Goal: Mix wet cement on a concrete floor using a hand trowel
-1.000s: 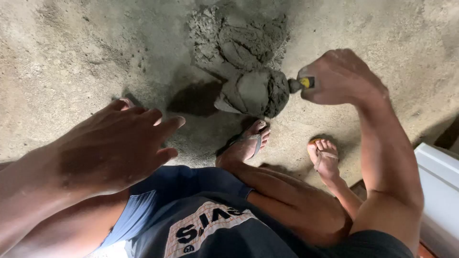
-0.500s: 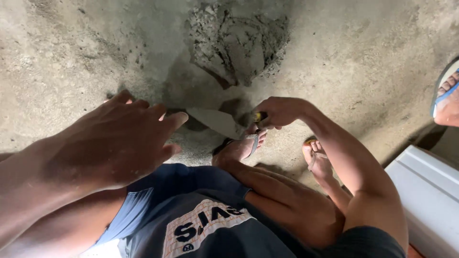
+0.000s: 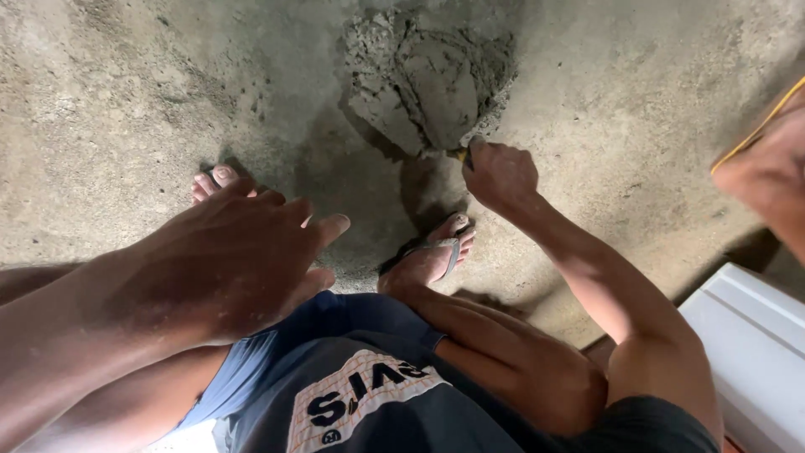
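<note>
Trowel (image 3: 436, 113) now dug into mortar pile (image 3: 423, 75) on floor (image 3: 126, 101), blade emptied since second ago. Handle clenched by right hand (image 3: 501, 174). Left hand (image 3: 239, 260) held spread, empty, above knee.

My right hand (image 3: 501, 174) covers the trowel (image 3: 436, 101) handle; only a sliver shows at the knuckles. Beyond the grip, I can't tell blade from mortar (image 3: 394, 50). The white box (image 3: 755, 352) near my elbow and someone's foot (image 3: 767, 159) are cut off.
</note>
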